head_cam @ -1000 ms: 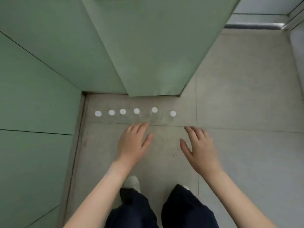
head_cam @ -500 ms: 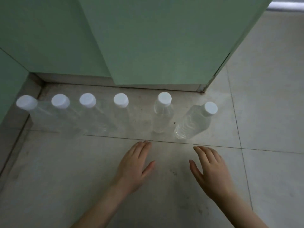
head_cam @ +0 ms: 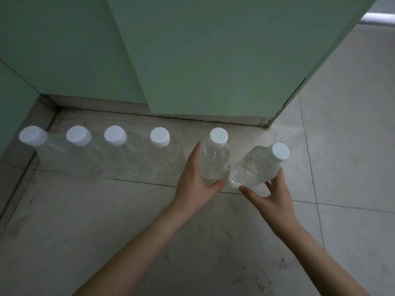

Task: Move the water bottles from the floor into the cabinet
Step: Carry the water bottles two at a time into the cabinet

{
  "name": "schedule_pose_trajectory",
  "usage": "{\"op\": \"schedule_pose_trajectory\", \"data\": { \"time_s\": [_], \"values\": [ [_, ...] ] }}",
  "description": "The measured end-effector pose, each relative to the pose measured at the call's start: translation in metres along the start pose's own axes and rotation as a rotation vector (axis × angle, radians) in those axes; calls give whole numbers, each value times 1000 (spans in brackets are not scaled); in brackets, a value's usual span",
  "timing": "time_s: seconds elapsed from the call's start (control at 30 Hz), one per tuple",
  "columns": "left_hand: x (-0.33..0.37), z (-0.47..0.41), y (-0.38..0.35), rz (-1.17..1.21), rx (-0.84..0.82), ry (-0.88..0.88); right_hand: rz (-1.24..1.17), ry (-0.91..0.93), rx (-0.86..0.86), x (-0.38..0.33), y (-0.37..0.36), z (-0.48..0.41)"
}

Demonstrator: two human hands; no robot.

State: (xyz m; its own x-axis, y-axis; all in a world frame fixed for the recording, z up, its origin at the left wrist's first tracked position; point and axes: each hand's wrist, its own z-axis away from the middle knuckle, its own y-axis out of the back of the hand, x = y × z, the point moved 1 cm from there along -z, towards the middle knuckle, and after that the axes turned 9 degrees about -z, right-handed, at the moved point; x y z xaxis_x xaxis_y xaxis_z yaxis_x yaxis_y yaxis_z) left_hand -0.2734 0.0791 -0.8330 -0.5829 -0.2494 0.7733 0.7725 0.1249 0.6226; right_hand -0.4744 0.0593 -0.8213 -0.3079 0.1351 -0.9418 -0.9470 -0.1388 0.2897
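Several clear water bottles with white caps stand in a row on the tiled floor before a green cabinet (head_cam: 203, 60). My left hand (head_cam: 192, 180) wraps around the base of the second bottle from the right (head_cam: 214, 159), fingers on its left side, thumb under it. The rightmost bottle (head_cam: 256, 167) is held low down by my right hand (head_cam: 271, 193), thumb on the left and fingers behind on the right. Both bottles still touch the floor. The other bottles (head_cam: 159, 138) stand untouched to the left.
The green cabinet door (head_cam: 213, 50) hangs over the row of bottles, its lower edge just behind them. A green wall panel (head_cam: 12, 92) closes the left side. Pale floor tiles (head_cam: 352, 146) stretch to the right.
My head has dropped closer to the floor. Both hands moved forward from the bare tile and closed around the two rightmost bottles.
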Motion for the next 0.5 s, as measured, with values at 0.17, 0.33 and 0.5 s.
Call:
{"op": "schedule_pose_trajectory", "data": {
  "time_s": [0.17,0.33,0.5],
  "values": [
    [0,-17,-6,72,38,38,-101,-65,66,8,-14,-12],
    [15,16,11,18,-21,138,-117,-164,116,-15,-7,24],
    [54,88,57,-44,-147,286,-127,-250,76,-82,16,86]
  ]
}}
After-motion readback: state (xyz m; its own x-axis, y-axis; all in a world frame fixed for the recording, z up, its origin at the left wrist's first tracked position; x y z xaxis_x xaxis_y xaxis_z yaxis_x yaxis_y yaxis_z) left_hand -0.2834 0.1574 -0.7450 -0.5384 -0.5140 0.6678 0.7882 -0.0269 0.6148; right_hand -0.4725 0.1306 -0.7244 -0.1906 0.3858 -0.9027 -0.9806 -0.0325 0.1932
